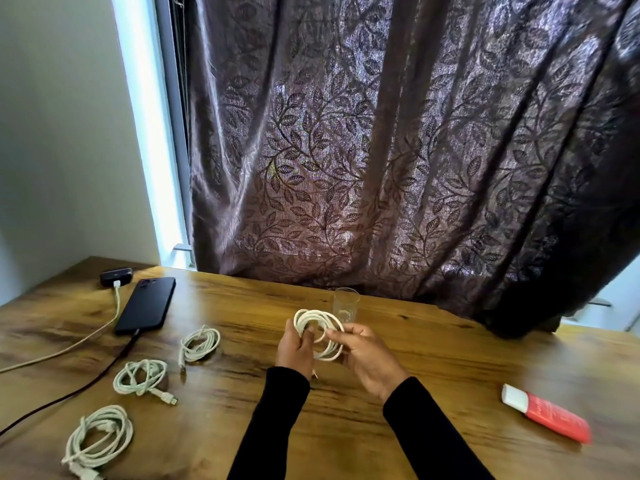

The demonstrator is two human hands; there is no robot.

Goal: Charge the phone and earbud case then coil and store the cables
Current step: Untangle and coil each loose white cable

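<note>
Above the middle of the wooden table (433,344), both my hands hold a coiled white cable (313,318). My left hand (296,346) grips the coil's left side and my right hand (363,355) pinches its right side. A black phone (147,303) lies at the far left with a dark cable (104,370) plugged into its near end. Behind it sits a black earbud case (116,276) with a white cable (104,329) plugged in. Three coiled white cables lie on the left: one (201,342), another (140,375), and a third (98,434) nearest me.
A clear drinking glass (345,301) stands just behind the held coil. A red and white tube (547,415) lies at the right. A dark leaf-patterned curtain (381,150) hangs behind the table's far edge, with a bright window strip on the left.
</note>
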